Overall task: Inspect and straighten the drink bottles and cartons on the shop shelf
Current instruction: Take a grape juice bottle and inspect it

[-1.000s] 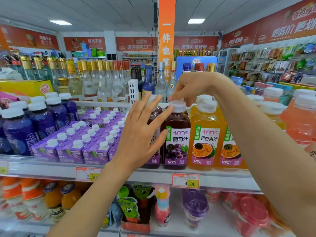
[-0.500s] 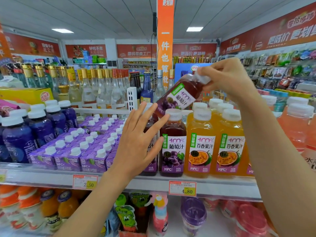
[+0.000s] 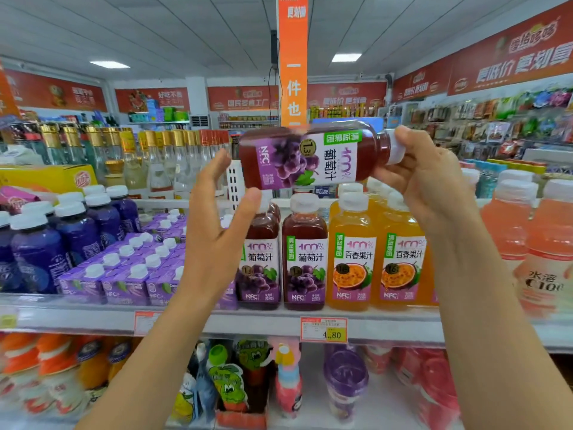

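The shelf [image 3: 273,325] is carrying purple cartons [image 3: 124,277] on the left, a row of grape juice bottles [image 3: 305,252] in the middle and orange juice bottles [image 3: 353,252] beside them, all standing upright. One grape juice bottle [image 3: 304,156] is being held in the air above the grape row, apart from the caps beneath. It is lying on its side, its long axis running left to right, with the base pointing left and the cap [image 3: 394,146] pointing right.

The right hand [image 3: 428,178] is gripping the neck end, its fingers curling round the cap, so it is probably bearing the weight. The left hand [image 3: 214,234] is spread open just beside the base, thumb under the lower corner; I cannot tell whether it is touching. Being nearer the base, it is probably the hand to swing that end down and stand the bottle upright.

The bottle is showing dark red juice and a purple grape label [image 3: 297,159] lying sideways, with no dent visible.
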